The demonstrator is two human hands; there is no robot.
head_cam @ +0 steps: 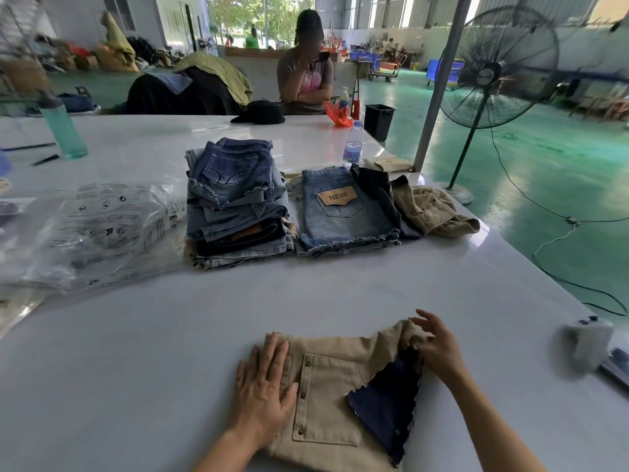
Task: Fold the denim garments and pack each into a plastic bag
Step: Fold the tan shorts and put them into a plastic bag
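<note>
At six o'clock on the white table (136, 352), a tan garment (326, 396) is pressed flat by the left hand (263, 393), fingers straight and spread; its upper-right fold is pinched by the right hand (437, 349). Stacked denim (235, 202) lies at twelve o'clock, plastic bags (92, 233) at ten.

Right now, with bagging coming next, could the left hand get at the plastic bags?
Probably yes: the left hand lies flat on the tan garment, and only bare table separates it from the plastic bags.
</note>
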